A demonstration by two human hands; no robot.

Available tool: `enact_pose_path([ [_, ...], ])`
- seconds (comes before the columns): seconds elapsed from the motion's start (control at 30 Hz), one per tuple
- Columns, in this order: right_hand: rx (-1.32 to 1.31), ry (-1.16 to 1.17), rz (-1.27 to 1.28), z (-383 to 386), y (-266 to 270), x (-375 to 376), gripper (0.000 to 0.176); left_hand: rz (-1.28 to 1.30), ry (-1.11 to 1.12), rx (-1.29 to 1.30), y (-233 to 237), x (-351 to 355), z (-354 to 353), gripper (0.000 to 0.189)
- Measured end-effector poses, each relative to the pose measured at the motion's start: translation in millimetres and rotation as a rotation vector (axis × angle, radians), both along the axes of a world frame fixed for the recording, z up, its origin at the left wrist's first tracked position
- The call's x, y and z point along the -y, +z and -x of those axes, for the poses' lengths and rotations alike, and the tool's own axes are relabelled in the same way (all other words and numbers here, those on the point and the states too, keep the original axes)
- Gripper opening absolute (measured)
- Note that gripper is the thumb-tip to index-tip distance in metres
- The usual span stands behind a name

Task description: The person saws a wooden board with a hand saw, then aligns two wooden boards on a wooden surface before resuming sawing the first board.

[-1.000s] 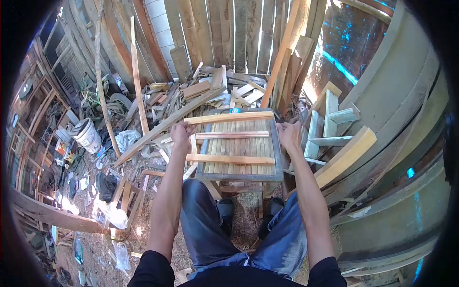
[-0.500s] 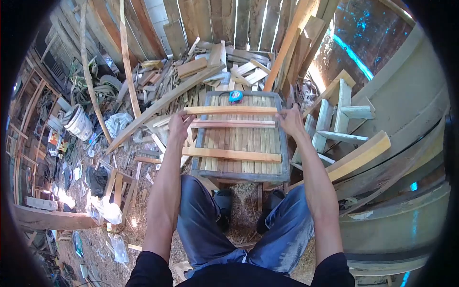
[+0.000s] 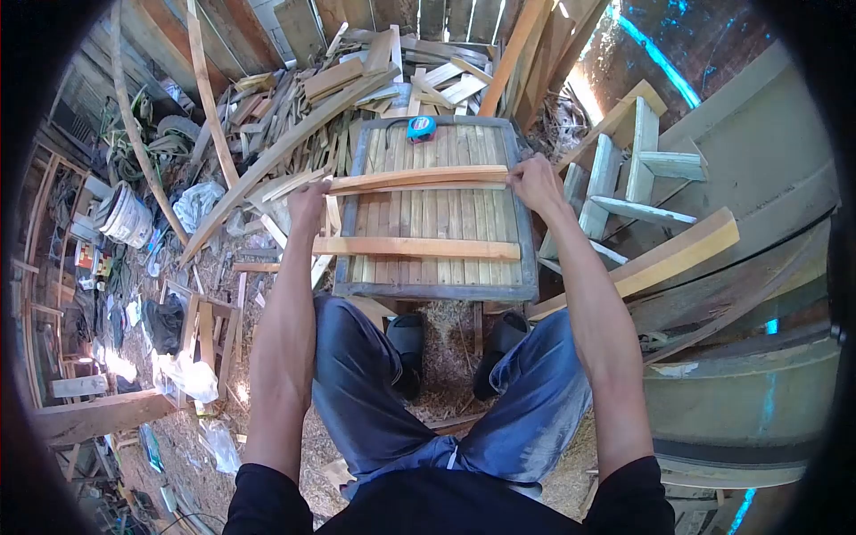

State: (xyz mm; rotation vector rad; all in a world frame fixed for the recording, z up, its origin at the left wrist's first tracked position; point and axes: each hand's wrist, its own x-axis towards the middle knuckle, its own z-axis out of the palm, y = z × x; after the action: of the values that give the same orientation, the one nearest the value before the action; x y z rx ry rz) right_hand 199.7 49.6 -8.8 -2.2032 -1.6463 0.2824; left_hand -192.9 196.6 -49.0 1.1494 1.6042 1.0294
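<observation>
- Left hand (image 3: 308, 201) is curled round the left ends of the pair of strips (image 3: 419, 178), fingers closed over the top. The thumb is hidden, so I can't tell how hard it's squeezing.
- Right hand (image 3: 535, 178) pinches the right ends of the same pair, fingers pressed onto them at the table's right edge.
- What changed: 1 second ago those 2 strips were well apart over the slatted table (image 3: 528, 267), 1 farther out and 1 closer in. Now they're pushed together and touching along their length, across the far half of the top, with the left ends poking out past the rim.
- My read on what that means: both are now handled as 1 bundle, gripped at both ends. The right ends look roughly lined up, but the left ends are covered by the hand. I can't tell if the pair rests on the top or is lifted a touch.
- The third strip (image 3: 419, 247) hasn't budged. It lies crosswise nearer the person, untouched and apart from the pair.
- Tape measure (image 3: 421, 127) sits at the table's far edge, beyond the pair and not touching it.
- Around it: scrap wood pile (image 3: 357, 80) behind the table, white bucket (image 3: 125, 217) off to the left, pale step stool (image 3: 635, 165) and a loose plank (image 3: 678, 254) on the right.
</observation>
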Motion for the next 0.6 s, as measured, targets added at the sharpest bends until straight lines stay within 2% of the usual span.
enact_pose_path([
  [0.17, 0.034, 0.008, 0.097, -0.8, -5.4, -5.3, 0.027, -0.043, -0.031, -0.003, -19.8, -9.8, 5.3, 0.024],
  [0.23, 0.04, -0.022, 0.123, 7.8, 2.6, -4.2, 0.03, -0.051, -0.042, -0.004, -12.8, -5.3, 4.0, 0.024],
  [0.3, -0.004, -0.149, 0.113, 16.3, 16.8, -1.8, 0.035, -0.028, -0.079, -0.057, -10.6, -4.2, 4.8, 0.025],
  [0.4, -0.073, -0.274, 0.153, 13.2, 9.4, -10.6, 0.035, -0.129, -0.058, -0.187, -19.1, -10.2, 7.8, 0.028],
  [0.53, -0.128, -0.236, 0.193, 2.5, 6.5, -7.0, 0.033, -0.182, -0.069, -0.276, -25.3, -14.0, 10.1, 0.029],
  [0.6, -0.194, -0.223, 0.119, -2.7, -4.1, -9.2, 0.031, -0.206, -0.091, -0.238, -22.0, -12.2, 8.6, 0.029],
])
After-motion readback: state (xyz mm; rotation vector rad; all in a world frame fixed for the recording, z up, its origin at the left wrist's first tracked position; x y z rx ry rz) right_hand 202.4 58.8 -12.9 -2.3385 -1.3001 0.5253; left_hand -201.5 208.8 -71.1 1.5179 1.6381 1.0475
